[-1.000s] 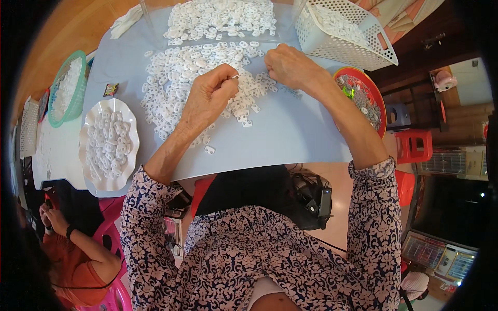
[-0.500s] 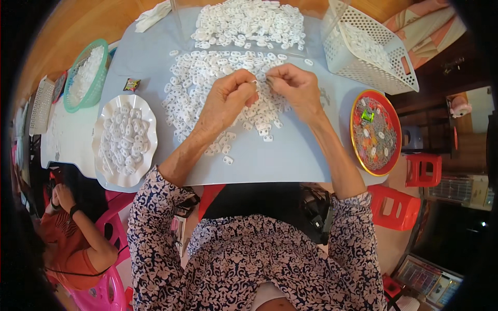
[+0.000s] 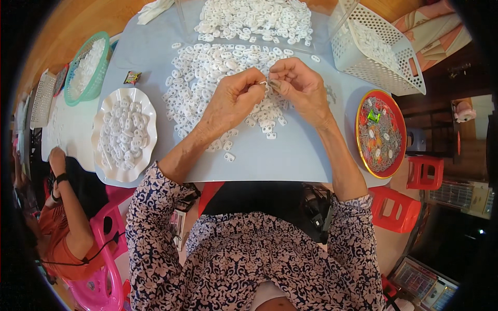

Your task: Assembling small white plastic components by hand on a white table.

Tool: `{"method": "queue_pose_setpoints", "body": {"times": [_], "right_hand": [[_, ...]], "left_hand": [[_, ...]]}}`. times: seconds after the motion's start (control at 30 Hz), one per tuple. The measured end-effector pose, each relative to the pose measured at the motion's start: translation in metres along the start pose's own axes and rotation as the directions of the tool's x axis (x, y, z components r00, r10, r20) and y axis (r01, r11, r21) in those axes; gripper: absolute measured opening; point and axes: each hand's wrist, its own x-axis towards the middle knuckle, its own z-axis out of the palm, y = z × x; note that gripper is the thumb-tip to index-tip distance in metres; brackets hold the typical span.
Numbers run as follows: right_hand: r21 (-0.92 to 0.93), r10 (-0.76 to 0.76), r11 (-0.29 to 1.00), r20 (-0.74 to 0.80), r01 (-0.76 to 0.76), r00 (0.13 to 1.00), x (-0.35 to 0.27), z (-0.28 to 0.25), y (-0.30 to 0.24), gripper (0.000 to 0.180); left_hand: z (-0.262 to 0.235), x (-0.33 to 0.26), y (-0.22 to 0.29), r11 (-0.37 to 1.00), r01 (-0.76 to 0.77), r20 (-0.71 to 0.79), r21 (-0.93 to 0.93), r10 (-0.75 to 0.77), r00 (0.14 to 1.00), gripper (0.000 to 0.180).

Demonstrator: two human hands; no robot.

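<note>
Both my hands meet above a heap of small white two-holed plastic pieces (image 3: 189,90) on the pale blue table. My left hand (image 3: 236,96) is closed, pinching one white plastic piece (image 3: 263,83) between thumb and forefinger. Right beside it, my right hand (image 3: 303,90) has its thumb and fingertips drawn together at that piece; anything between them is too small to make out. To the left stands a white scalloped dish (image 3: 150,122) of similar pieces. On the right lies a red, gold-rimmed tray (image 3: 358,137) holding many small grey metal bits, several white pieces and a green wrapper.
More white pieces fill a clear bin (image 3: 254,20) at the back. A white perforated basket (image 3: 384,78) stands back right, a green basket (image 3: 106,67) at far left. A small wrapped packet (image 3: 132,78) lies near the dish. Another person (image 3: 70,217) sits on the left.
My right hand's fingers have lifted and opened somewhat, with the thumb now close to the piece in my left hand. The person on the left has moved their arms.
</note>
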Motion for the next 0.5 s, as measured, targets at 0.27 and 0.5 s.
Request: {"method": "queue_pose_setpoints", "body": {"times": [0.27,0.5], "right_hand": [[-0.044,-0.008,0.999,-0.023,0.007,1.0,-0.0015,0.0005,-0.0034,0.022],[-0.045,-0.041,0.998,-0.034,0.04,0.999,-0.002,0.0005,-0.0027,0.022]], "left_hand": [[0.0014,0.0003,-0.0003,1.0,-0.024,-0.008,0.004,0.024,1.0,0.01],[0.0006,0.0003,-0.0014,0.999,-0.017,0.013,0.029,0.017,1.0,0.01]]}}
